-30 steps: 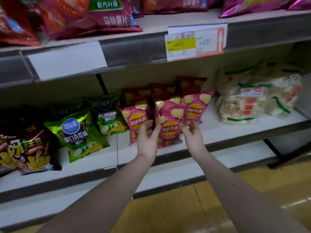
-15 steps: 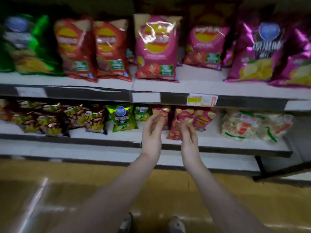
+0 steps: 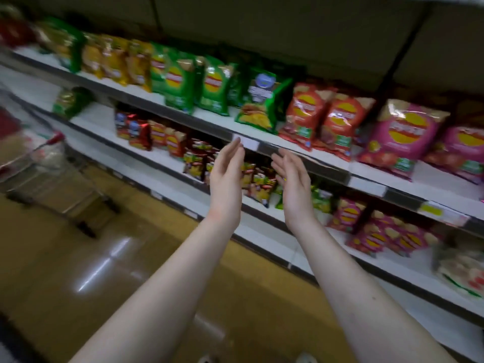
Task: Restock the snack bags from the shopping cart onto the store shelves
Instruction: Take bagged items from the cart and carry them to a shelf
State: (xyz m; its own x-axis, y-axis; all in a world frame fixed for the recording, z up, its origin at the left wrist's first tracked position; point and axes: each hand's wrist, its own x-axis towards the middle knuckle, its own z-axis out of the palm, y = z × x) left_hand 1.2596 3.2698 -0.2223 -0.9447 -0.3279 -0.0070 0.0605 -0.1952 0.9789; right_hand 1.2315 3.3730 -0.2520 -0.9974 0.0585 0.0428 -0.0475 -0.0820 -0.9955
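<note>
My left hand (image 3: 227, 176) and my right hand (image 3: 292, 179) are raised in front of the shelves, palms facing each other, fingers apart, holding nothing. The small pink snack bags (image 3: 377, 235) stand on the lower shelf (image 3: 262, 216) to the right, well clear of both hands. The shopping cart (image 3: 39, 163) with a red handle stands at the far left on the floor, blurred, with pale bags inside.
The upper shelf (image 3: 372, 183) carries yellow, green (image 3: 212, 85), red (image 3: 327, 119) and large pink bags (image 3: 403, 132). Dark red small bags (image 3: 256, 182) sit behind my hands. White packs (image 3: 461, 271) lie at the lower right. Glossy yellow floor (image 3: 104, 258) runs along the aisle.
Both hands let go of the pink bag on the lower shelf and drew back, open. The view has pulled away and swung left, bringing the cart into sight.
</note>
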